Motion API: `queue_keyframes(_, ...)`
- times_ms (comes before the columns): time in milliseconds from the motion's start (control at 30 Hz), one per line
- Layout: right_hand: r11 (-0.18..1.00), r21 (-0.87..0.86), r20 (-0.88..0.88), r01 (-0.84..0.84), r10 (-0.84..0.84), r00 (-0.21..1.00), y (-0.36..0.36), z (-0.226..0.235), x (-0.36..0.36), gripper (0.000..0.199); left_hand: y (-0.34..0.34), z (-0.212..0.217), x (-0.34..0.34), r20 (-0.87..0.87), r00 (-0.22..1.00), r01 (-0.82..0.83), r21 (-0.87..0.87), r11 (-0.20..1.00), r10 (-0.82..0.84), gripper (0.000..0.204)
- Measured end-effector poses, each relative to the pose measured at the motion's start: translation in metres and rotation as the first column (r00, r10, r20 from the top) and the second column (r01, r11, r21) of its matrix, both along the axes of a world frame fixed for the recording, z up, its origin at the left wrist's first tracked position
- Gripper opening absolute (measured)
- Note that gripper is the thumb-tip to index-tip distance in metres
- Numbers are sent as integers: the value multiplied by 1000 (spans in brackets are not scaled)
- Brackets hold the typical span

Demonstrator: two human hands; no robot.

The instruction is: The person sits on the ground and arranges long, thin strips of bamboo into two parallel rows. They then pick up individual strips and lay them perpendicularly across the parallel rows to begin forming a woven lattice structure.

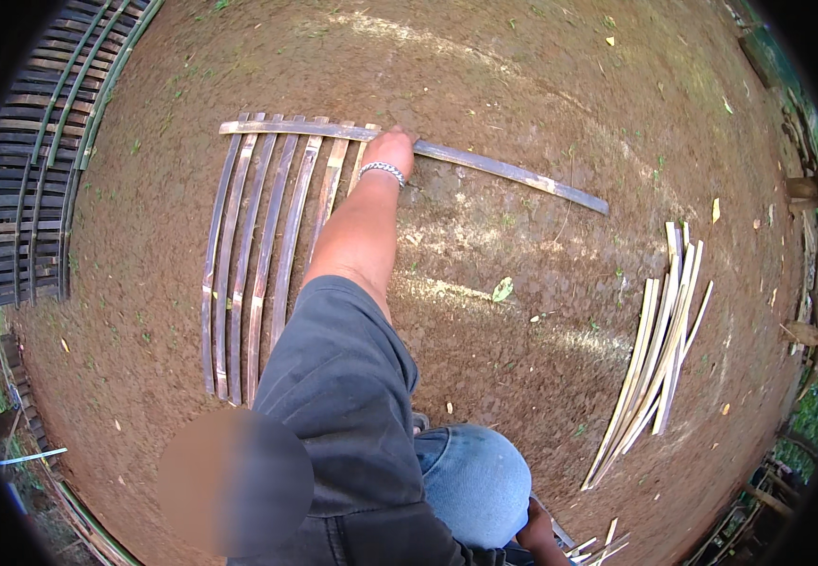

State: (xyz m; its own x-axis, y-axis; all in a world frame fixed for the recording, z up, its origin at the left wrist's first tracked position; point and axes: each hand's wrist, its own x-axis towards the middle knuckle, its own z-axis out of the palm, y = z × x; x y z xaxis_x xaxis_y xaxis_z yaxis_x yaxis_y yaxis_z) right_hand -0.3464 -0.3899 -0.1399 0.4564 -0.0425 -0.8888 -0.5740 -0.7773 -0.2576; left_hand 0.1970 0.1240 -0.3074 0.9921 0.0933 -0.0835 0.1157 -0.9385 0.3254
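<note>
Several grey bamboo slats [239,283] lie side by side on the bare earth, running away from me. A long bamboo slat [513,172] lies across their far ends. My left hand [390,151], with a metal bracelet on the wrist, reaches out at arm's length and is closed on that cross slat where it meets the rightmost upright slats. My right hand [534,528] stays low beside my knee in blue jeans [475,481], half out of the picture. Thin pale strips [593,547] stick out just right of it; I cannot tell whether it holds them.
A bundle of pale split bamboo strips [659,358] lies on the ground to the right. A finished woven bamboo panel [22,189] is at the far left. Rough wooden posts [810,274] line the right edge. A green leaf [501,290] lies on the soil.
</note>
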Motion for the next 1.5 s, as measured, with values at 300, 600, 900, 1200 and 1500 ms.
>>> queue_keyframes(300, 999, 22, -11, 33, -33, 999, -10, -7, -16, 65, 0, 11, 14, -98, 995, -29, 70, 997, 35, 37)
queue_keyframes(600, 968, 127, -14, 217, -217, 976, -21, -19, -32, 73, 10, 1, 27, -95, 995, -3, 93, 996, 12, 38)
queue_keyframes(900, 990, 44, 1, 136, -136, 991, -5, 4, -9, 62, 1, 17, 15, -134, 990, -41, 54, 998, 48, 32)
queue_keyframes(1200, 1000, 19, 19, 3, -4, 1000, -7, -2, -9, 59, 5, 12, 16, -121, 991, -57, 71, 996, 65, 31)
queue_keyframes(1500, 989, -114, 69, 95, -88, 994, 3, -19, -12, 56, -19, 15, -8, 273, 962, -6, -49, 999, 20, 44)
